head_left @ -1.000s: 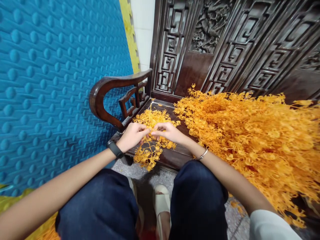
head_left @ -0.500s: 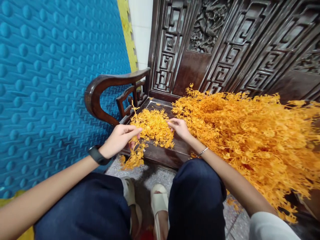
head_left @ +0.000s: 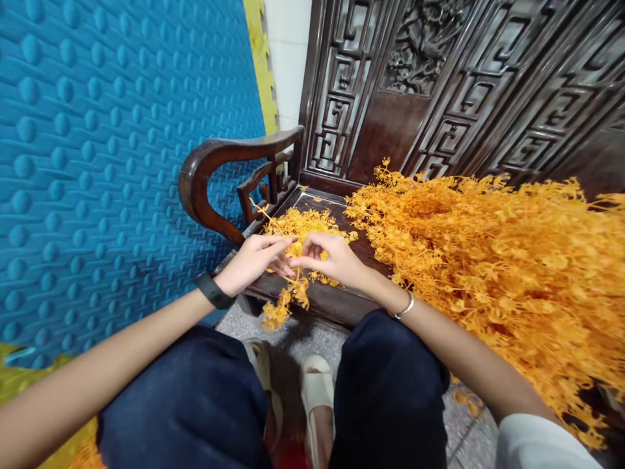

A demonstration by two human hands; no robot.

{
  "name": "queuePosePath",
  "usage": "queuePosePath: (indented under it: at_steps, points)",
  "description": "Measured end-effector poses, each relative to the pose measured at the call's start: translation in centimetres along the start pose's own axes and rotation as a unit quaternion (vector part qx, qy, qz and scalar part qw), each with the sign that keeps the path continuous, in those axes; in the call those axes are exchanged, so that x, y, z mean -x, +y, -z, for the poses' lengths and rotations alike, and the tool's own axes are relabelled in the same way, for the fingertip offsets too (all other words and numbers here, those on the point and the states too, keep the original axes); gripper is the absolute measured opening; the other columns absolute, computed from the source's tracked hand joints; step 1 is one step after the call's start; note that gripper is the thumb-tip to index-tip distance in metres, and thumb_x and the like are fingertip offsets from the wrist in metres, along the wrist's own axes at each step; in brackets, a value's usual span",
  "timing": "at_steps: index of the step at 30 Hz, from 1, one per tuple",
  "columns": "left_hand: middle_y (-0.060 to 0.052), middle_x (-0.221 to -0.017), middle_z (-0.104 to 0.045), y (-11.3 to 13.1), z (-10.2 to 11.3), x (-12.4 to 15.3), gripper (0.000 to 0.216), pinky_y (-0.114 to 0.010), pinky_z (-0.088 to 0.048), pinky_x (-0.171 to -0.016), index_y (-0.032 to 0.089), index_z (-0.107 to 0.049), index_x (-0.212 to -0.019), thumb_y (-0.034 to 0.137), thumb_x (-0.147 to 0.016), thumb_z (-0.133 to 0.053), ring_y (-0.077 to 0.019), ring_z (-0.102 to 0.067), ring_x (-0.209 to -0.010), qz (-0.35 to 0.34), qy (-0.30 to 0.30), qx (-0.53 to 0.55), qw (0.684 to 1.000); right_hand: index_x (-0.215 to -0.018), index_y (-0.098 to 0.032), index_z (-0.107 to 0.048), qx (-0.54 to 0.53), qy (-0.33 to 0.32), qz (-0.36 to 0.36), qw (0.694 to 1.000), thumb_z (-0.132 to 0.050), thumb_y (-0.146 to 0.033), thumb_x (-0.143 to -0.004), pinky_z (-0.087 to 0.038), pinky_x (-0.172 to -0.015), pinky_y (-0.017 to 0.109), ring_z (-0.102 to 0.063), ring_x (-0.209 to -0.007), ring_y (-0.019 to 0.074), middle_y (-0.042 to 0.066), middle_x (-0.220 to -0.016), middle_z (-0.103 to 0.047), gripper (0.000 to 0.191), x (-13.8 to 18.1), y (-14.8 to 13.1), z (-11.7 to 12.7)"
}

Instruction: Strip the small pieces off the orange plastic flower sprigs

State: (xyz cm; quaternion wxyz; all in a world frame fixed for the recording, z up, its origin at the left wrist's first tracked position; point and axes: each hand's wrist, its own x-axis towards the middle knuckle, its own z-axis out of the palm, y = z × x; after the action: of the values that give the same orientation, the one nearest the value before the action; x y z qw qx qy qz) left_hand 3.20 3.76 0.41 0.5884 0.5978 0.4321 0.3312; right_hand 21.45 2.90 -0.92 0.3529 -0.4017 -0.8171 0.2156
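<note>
My left hand (head_left: 261,257) is closed on a sprig of yellow artificial flowers (head_left: 278,311). Its thin stem end sticks up past the hand, and its flowered part hangs below, over the front edge of the bench seat. Fingers curled, my right hand (head_left: 329,256) meets the left one at the sprig; its thumb and fingertips are bunched there, and whatever they pinch is too small to make out. Behind both hands a small pile of yellow blossoms (head_left: 312,221) lies on the dark wooden seat (head_left: 322,299), partly covered by them.
A big heap of orange-yellow artificial flowers (head_left: 488,254) spreads over the seat on the right. The bench's curved armrest (head_left: 195,185) stands left of my hands, with the carved backrest (head_left: 390,130) behind. Blue padded matting (head_left: 97,163) covers the left side.
My right hand has moved left and down from the blossom pile to the sprig beside my left hand. The left hand still holds the sprig. The view has shifted slightly.
</note>
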Motion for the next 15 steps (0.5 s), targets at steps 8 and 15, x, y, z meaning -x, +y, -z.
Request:
queuePosePath:
  at_steps: [8, 15]
  points:
    - [0.002, -0.057, -0.055, 0.5, -0.5, -0.4, 0.023, -0.019, -0.036, -0.046, 0.014, -0.063, -0.064, 0.034, -0.075, -0.062, -0.0069, -0.047, -0.048, -0.129, 0.043, -0.091, 0.987, -0.071, -0.02, -0.048, 0.03, 0.029, 0.062, 0.997, -0.05, -0.033, -0.087, -0.036, -0.062, 0.026, -0.045, -0.062, 0.0117, 0.0, -0.068, -0.049, 0.021, 0.0, -0.4, 0.1]
    - [0.004, -0.057, -0.051, 1.0, -1.4, -0.7, 0.025, -0.023, -0.041, -0.06, 0.016, -0.05, -0.06, 0.032, -0.077, -0.06, -0.0084, -0.05, -0.056, -0.152, 0.014, -0.02, 0.988, -0.071, -0.021, -0.048, -0.073, 0.06, -0.015, 0.995, -0.051, -0.037, -0.087, -0.038, -0.064, 0.026, -0.047, -0.062, 0.0113, -0.002, -0.065, -0.05, 0.023, 0.1, -0.2, 1.4]
